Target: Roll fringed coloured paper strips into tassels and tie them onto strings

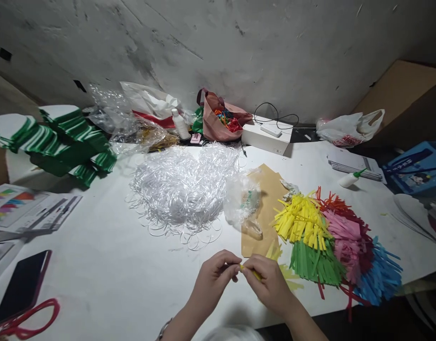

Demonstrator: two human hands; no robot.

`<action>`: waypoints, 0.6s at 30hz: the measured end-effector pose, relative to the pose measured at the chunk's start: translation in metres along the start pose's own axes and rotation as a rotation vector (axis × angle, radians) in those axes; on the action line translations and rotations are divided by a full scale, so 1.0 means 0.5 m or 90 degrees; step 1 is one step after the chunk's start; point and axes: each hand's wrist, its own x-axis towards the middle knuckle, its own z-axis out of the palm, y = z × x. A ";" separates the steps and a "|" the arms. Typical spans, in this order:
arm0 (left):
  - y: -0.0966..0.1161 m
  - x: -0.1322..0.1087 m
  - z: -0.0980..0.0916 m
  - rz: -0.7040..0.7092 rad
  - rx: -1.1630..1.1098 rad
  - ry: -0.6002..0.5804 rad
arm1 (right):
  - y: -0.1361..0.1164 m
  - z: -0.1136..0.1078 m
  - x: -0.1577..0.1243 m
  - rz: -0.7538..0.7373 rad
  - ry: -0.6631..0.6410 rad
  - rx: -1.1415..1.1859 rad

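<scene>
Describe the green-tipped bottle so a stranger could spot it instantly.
On the white table, look right, past the colourful fringed bunches. There, just in front of a stack of pale sheets, is a small white bottle; its pointed green nozzle sets it apart.

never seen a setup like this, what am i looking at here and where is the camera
There's no machine here: these are a person's two bare hands, seen from one camera worn on the head, looking forward and down. The right hand pinches a small yellow piece; the left hand is right beside it, though whether it grips too is hard to tell. On the white table lie a heap of clear strands, a clear plastic bag partly over a brown sheet, colourful fringed bundles on the right, and a phone on the left.
</scene>
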 end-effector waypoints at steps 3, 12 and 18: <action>0.002 -0.006 0.000 0.004 0.023 -0.019 | -0.004 0.006 -0.002 -0.016 0.025 -0.032; 0.010 -0.008 -0.015 -0.107 -0.052 -0.014 | 0.001 0.019 0.001 0.004 0.031 -0.037; 0.005 -0.019 -0.036 -0.016 0.119 -0.023 | -0.003 0.034 0.003 -0.030 0.022 -0.032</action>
